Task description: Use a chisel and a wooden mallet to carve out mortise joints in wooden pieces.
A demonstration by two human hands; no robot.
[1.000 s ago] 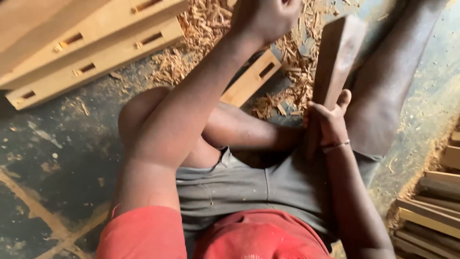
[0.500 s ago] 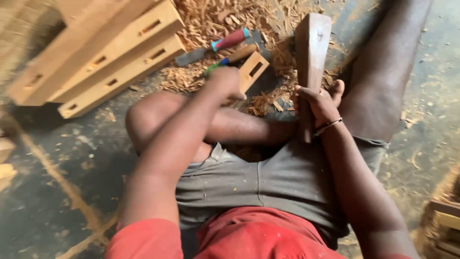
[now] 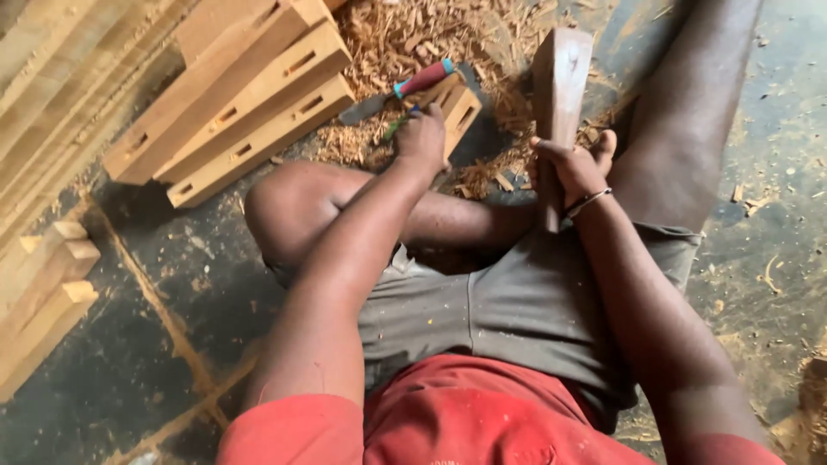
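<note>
Dark concrete floor (image 3: 129, 362) fills my view, scuffed and dusted with chips. Nearest the camera I see a red shirt (image 3: 482, 422) and grey shorts (image 3: 517, 310), the person seated with one knee bent up on the left and the other leg stretched out on the right. My right hand (image 3: 573, 168) is clenched round one wooden mallet (image 3: 560, 95), which stands upright; its lower handle is hidden behind the hand and wrist, where a thin bracelet (image 3: 587, 202) sits. My left hand (image 3: 422, 138) reaches forward, fingers curled about a green-handled tool (image 3: 398, 126); most of that tool is covered, so I cannot tell its kind. Just beyond it lies one chisel (image 3: 405, 90) with a red and blue handle, resting across a slotted wood block (image 3: 461, 108). Beyond that spreads a heap of shavings (image 3: 413, 34). Far left, three long beams (image 3: 250, 103) with mortise slots lie side by side. Three more tenoned pieces (image 3: 43, 293) are cut off at the left edge.
</note>
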